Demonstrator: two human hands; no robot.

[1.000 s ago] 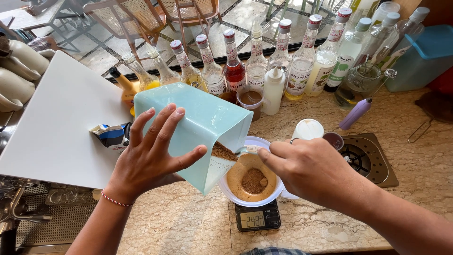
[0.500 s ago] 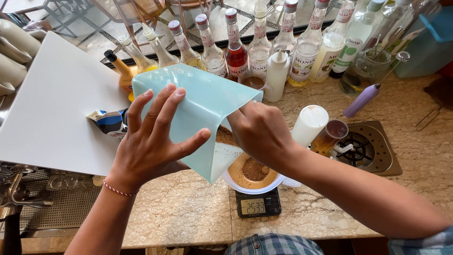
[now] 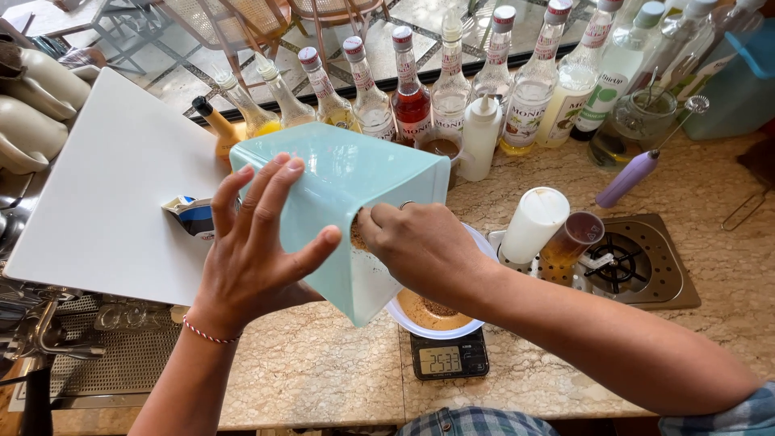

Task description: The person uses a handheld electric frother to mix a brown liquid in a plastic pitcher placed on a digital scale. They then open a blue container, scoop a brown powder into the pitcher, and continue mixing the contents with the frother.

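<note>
**Centre of frame: tilted canister over bowl and scale**

At far left, white board [image 3: 105, 202] lying flat, small blue-and-white carton [image 3: 191, 215] at its right edge. Below it, metal grille of a machine [image 3: 105, 363].

Left of centre, left hand [image 3: 250, 258] spread wide, fingers splayed, palm pressed against side wall of pale blue canister [image 3: 339, 202]; steadying rather than clasping. Red cord at the wrist.

Centre: canister tipped over, long axis running from upper left down to lower right, open mouth facing down and right, directly above white bowl [image 3: 436, 319]. Brown powder heaped in the bowl. Bowl seated on small black scale [image 3: 449, 361] with lit display.

Right hand [image 3: 420, 246] at canister mouth, fingers curled and reaching inside the opening; cannot tell whether anything is pinched between them. Nearer of the two hands to the mouth and the bowl.

Upper centre, row of syrup bottles [image 3: 412, 89] along the back of the stone counter [image 3: 307, 371].

Right of centre, white cup [image 3: 534, 224] and small amber glass [image 3: 571, 241] beside a drain grate [image 3: 626, 262]. Further right, purple hand frother [image 3: 638, 173] lying aslant.
</note>
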